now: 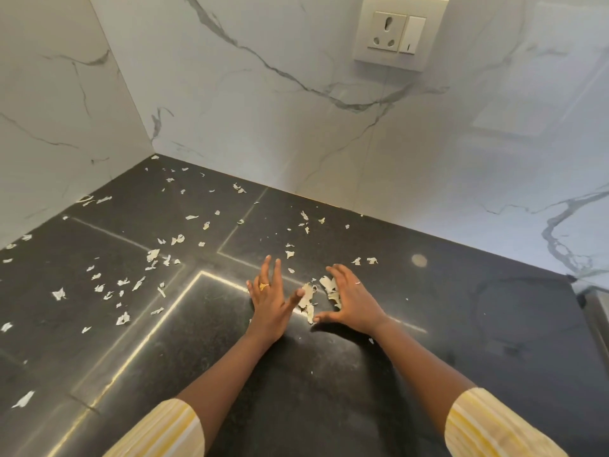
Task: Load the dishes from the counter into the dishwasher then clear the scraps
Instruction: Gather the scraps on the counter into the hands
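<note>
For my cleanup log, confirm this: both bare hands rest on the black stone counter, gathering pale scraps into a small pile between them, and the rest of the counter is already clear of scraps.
Not quite. The head view shows the left hand and right hand on the black stone counter around a small pile of pale scraps, but the rest is not clear: loose scraps still litter it, mostly to the left and towards the marble wall.

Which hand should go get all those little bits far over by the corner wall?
The left hand, probably. Most loose scraps lie on its side of the black counter, while the right hand cups the gathered pile.
</note>
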The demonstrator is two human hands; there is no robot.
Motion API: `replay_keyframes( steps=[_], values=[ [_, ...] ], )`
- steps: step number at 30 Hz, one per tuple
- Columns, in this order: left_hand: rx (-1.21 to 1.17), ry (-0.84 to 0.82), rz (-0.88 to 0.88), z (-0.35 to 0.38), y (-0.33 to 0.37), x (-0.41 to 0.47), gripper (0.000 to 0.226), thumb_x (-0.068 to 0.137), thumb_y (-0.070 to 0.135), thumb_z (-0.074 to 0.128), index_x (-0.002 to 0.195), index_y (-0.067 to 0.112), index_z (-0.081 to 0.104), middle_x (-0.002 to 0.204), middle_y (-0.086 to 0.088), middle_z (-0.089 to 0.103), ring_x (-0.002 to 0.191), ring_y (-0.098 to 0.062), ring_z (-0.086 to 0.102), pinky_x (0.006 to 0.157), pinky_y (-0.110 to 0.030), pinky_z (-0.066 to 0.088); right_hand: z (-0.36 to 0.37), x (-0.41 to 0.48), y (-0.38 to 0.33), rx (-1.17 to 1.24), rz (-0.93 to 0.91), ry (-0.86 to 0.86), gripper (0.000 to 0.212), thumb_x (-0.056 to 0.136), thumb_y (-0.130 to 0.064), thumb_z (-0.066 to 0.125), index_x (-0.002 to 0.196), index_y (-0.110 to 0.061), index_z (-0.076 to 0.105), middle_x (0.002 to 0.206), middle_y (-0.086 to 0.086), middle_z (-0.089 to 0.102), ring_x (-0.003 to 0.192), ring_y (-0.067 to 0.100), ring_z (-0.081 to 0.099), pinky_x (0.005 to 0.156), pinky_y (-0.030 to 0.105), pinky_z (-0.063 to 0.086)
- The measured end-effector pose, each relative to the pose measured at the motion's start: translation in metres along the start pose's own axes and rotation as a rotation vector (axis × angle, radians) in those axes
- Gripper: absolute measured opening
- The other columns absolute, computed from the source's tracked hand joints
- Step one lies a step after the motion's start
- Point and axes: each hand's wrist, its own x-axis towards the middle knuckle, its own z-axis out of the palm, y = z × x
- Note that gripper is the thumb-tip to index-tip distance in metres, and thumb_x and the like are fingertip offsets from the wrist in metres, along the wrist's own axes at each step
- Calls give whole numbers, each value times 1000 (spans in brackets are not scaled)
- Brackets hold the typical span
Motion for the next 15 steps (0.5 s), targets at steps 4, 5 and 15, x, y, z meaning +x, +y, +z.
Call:
replay_keyframes(
  steps=[4, 5, 15],
  values=[
    [-308, 124, -117, -14, -5, -7, 130, 47, 100, 4, 149, 19, 11, 156, 5, 0, 144, -18, -3, 116, -43, 4, 22, 18, -32, -140, -98, 53, 99, 63, -83, 38, 145, -31, 23, 150, 10, 19, 138, 29, 19, 116, 44, 14],
    [-363, 132, -140, -16, -4, -9, 131, 46, 101, 6, 149, 20, 12, 156, 5, 3, 144, -16, -2, 115, -39, 5, 27, 21, -39, -179, -145, 63, 87, 69, -79, 36, 142, -31, 31, 147, 10, 25, 135, 30, 26, 113, 45, 19],
    [-851, 203, -331, -3, 17, -7, 70, 91, 60, 20, 140, 14, 38, 145, -2, 40, 133, -16, 36, 111, -30, 24, 26, 36, -41, 130, -51, 210, 17, 94, -5, 44, 100, 1, 58, 107, 16, 51, 98, 28, 49, 83, 24, 34]
  ],
)
